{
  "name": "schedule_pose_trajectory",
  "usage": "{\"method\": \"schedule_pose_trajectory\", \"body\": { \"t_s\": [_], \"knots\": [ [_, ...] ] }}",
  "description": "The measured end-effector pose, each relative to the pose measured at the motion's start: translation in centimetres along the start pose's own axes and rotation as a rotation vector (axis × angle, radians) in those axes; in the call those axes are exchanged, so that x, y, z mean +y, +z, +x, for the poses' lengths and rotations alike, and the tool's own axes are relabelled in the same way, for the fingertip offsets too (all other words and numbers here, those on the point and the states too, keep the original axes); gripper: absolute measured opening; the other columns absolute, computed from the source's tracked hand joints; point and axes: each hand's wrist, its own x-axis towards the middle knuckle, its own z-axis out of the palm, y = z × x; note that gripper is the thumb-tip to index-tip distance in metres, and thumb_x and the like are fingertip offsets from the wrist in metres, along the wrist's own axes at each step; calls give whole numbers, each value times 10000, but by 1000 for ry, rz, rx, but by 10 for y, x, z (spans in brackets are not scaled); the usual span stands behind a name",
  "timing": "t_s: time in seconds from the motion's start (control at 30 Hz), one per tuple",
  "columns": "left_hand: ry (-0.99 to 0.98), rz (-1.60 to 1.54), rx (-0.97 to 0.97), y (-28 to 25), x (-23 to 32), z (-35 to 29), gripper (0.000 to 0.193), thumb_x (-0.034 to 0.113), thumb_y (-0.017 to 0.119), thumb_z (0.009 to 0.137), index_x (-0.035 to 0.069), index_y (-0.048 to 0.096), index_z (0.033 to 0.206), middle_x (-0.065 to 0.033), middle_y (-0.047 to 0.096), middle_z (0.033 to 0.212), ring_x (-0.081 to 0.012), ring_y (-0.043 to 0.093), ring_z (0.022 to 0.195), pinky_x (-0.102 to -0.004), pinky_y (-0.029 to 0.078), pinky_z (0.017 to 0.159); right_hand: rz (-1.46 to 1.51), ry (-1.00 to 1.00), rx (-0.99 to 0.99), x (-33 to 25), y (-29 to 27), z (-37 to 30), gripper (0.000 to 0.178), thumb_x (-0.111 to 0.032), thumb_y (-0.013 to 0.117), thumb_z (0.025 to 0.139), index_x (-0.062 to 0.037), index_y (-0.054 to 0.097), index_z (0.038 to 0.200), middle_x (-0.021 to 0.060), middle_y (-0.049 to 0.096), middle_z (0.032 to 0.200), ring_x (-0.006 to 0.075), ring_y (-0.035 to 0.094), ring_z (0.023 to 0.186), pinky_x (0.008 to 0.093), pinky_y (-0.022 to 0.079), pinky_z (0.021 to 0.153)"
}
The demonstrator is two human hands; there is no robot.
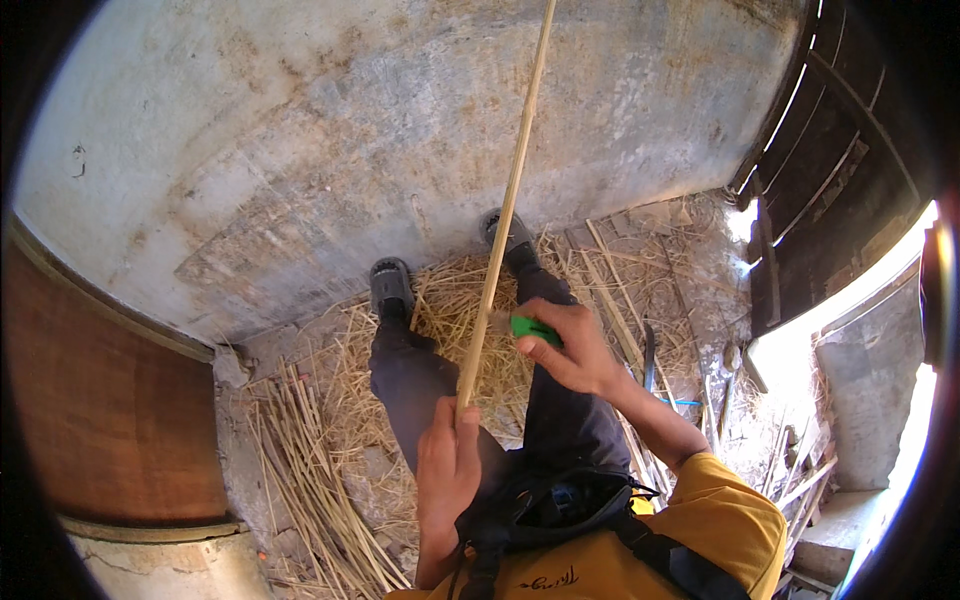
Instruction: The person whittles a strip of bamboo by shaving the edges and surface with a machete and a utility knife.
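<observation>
My left hand (450, 465) is closed around the lower end of a long pale bamboo strip (508, 195), which slants up and away past the top of the view. In my right hand (573, 345), closed in a fist-like grip, is a green-handled knife (534, 330). Its blade, blurred and hard to make out, points left toward the strip, close to it or touching. Beneath both hands are my dark-trousered legs, spread apart, with a black bag (560, 505) at my waist.
Straw-like shavings (455, 300) cover the floor between my feet. A bundle of thin strips (315, 490) lies at the left. Right of my leg, a dark curved blade-like tool (650, 357) rests among longer sticks. A grey wall (440, 130) stands ahead, and a brown wooden panel (110, 390) at far left.
</observation>
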Motion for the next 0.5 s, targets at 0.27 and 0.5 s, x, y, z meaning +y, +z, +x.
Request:
{"method": "schedule_pose_trajectory", "body": {
  "t_s": [0.27, 0.5],
  "knots": [
    [-48, -182, -84, 5, -14, -4, 391, 355, 393, 1157, 20, 535, 1014, -16, 489, 723, -80, 411, 598, -283, 340, 548, -248, -268, -19, -7, 16, -22, 368, -387, 794, 898, -85, 719, 1094, 89, 727, 891, 311, 685, 655, 400, 532, 591],
    [-6, -99, -71, 5, 0, -7, 292, 238, 436, 1130, -18, 489, 1000, -227, 563, 718, -453, 579, 660, -491, 417, 607, -281, -278, 47, -17, 11, -22, 352, -426, 798, 887, -117, 747, 1047, 51, 748, 873, 272, 665, 572, 373, 510, 527]
  ]
}}
